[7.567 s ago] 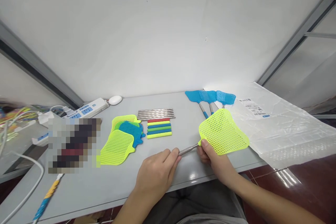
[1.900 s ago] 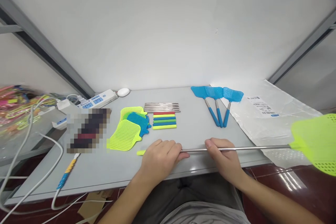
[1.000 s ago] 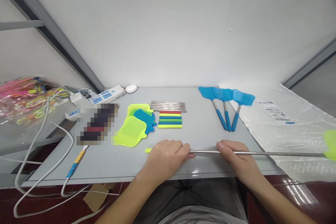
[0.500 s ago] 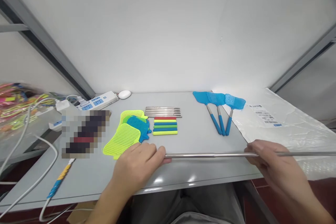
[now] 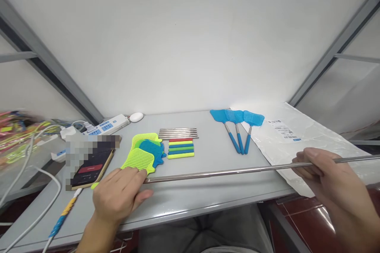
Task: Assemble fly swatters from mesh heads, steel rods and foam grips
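Observation:
A long, extended telescopic metal rod (image 5: pixel 208 174) stretches across the front of the table. At its left end my left hand (image 5: pixel 117 193) is closed over it, fingers wrapped from above and thumb apart below. A yellow-green tip (image 5: pixel 94 185) pokes out left of this hand. My right hand (image 5: pixel 329 170) pinches the rod between thumb and fingers, over the white packaging. The rod's far right end runs out of view. Near my left hand lie yellow-green, green and blue fly swatter heads (image 5: pixel 145 153), partly overlapping and partly hidden by my fingers.
Behind lie short metal rods (image 5: pixel 178 133) and coloured handles (image 5: pixel 181 148). Three blue fly swatters (image 5: pixel 237 126) lie at centre right, beside white packaging (image 5: pixel 285 146). A phone (image 5: pixel 92 166), cable (image 5: pixel 63 215), power strip (image 5: pixel 109 125) and bagged items (image 5: pixel 14 134) are left.
My left hand has moved left and slightly down, and more rod shows between my hands. A yellow-green tip now shows beyond my left hand. The view has shifted somewhat.

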`<action>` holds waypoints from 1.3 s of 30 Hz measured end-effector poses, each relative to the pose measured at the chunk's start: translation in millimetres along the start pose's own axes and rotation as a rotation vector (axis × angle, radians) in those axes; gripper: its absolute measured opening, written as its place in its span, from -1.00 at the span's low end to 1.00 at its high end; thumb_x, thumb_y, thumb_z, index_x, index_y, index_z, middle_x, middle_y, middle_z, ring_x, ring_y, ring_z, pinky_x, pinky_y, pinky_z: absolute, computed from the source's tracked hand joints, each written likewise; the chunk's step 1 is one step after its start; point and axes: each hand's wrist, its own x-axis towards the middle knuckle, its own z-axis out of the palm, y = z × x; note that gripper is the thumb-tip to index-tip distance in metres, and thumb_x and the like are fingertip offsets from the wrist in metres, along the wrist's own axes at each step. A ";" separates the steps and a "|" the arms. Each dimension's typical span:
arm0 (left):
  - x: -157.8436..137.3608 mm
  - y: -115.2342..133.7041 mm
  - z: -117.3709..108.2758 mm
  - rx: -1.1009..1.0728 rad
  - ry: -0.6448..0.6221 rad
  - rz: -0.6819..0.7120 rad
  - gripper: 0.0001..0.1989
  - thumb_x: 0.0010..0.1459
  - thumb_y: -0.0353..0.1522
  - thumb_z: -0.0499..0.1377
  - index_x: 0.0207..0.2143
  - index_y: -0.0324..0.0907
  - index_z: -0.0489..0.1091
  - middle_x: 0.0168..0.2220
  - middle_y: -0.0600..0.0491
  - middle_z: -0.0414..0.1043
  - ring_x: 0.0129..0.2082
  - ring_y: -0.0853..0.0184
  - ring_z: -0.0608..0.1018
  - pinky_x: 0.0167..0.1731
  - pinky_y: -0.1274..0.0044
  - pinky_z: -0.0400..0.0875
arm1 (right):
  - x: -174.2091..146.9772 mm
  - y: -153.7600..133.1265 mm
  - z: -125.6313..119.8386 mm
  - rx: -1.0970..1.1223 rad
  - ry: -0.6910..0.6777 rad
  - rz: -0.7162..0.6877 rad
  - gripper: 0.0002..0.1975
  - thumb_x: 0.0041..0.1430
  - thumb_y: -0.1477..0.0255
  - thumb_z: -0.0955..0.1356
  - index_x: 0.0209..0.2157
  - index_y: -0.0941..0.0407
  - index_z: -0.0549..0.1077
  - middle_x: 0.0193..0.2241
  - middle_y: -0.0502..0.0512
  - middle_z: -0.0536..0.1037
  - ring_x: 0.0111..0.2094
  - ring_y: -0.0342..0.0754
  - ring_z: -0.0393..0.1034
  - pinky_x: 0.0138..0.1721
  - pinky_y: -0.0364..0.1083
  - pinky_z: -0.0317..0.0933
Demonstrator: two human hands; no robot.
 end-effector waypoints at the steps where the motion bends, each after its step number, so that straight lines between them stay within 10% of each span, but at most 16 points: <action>1: -2.0 -3.8 -1.7 0.004 0.008 0.005 -0.54 0.37 -0.14 -0.20 -0.32 -0.17 0.37 -0.53 -0.02 0.39 -0.50 0.24 0.43 -0.45 0.43 0.23 | -0.9 -1.3 -4.6 0.009 0.018 -0.008 -0.49 0.14 0.29 0.40 -0.67 0.05 0.01 -0.61 -0.13 -0.14 -0.59 -0.17 -0.25 -0.64 -0.12 -0.19; 11: 19.5 -12.3 -23.9 0.109 0.099 0.011 -0.78 0.24 -0.33 0.03 -0.42 -0.17 0.39 -0.60 0.05 0.37 -0.57 0.31 0.40 -0.48 0.49 0.16 | 0.0 -10.4 -27.9 0.200 0.070 -0.039 -0.49 0.13 0.29 0.42 -0.66 0.06 0.03 -0.61 -0.14 -0.13 -0.58 -0.17 -0.27 -0.61 -0.12 -0.17; 18: 60.2 -30.4 -74.2 0.191 0.095 -0.526 -0.64 0.22 -0.25 0.07 -0.63 -0.16 0.26 -0.70 0.13 0.17 -0.62 0.39 0.22 -0.54 0.54 -0.03 | 13.6 -1.8 -16.9 0.333 0.005 0.033 -0.51 0.20 0.25 0.38 -0.66 0.08 0.08 -0.70 -0.16 -0.07 -0.64 -0.21 -0.26 -0.64 -0.13 -0.14; 23: 38.4 -22.0 -99.9 0.072 0.665 -1.114 -0.74 0.16 -0.26 0.13 -0.51 -0.23 0.41 -0.65 0.16 0.22 -0.59 0.43 0.27 -0.49 0.56 0.14 | 2.6 12.3 -13.4 0.382 -0.025 0.081 -0.58 0.21 0.25 0.37 -0.59 0.10 0.16 -0.67 -0.18 -0.03 -0.65 -0.24 -0.26 -0.67 -0.17 -0.11; 28: 5.7 17.6 -84.7 -0.643 1.313 -1.440 -0.83 0.08 -0.35 0.17 -0.49 -0.19 0.24 -0.61 0.23 0.11 -0.62 0.46 0.24 -0.45 0.44 0.41 | -14.2 24.6 10.1 0.428 -0.073 0.085 -0.64 0.20 0.29 0.39 -0.53 0.10 0.19 -0.63 -0.16 0.03 -0.64 -0.25 -0.20 -0.66 -0.21 -0.09; 39: -11.2 36.3 -46.5 -1.108 1.390 -1.382 -0.69 -0.05 -0.57 0.27 -0.23 -0.17 0.37 -0.39 0.14 0.40 -0.36 0.47 0.42 -0.22 0.62 0.44 | -27.3 28.9 9.3 0.311 0.023 0.010 -0.74 0.11 0.30 0.46 -0.45 0.11 0.35 -0.60 -0.14 0.11 -0.63 -0.27 -0.01 -0.60 -0.25 0.05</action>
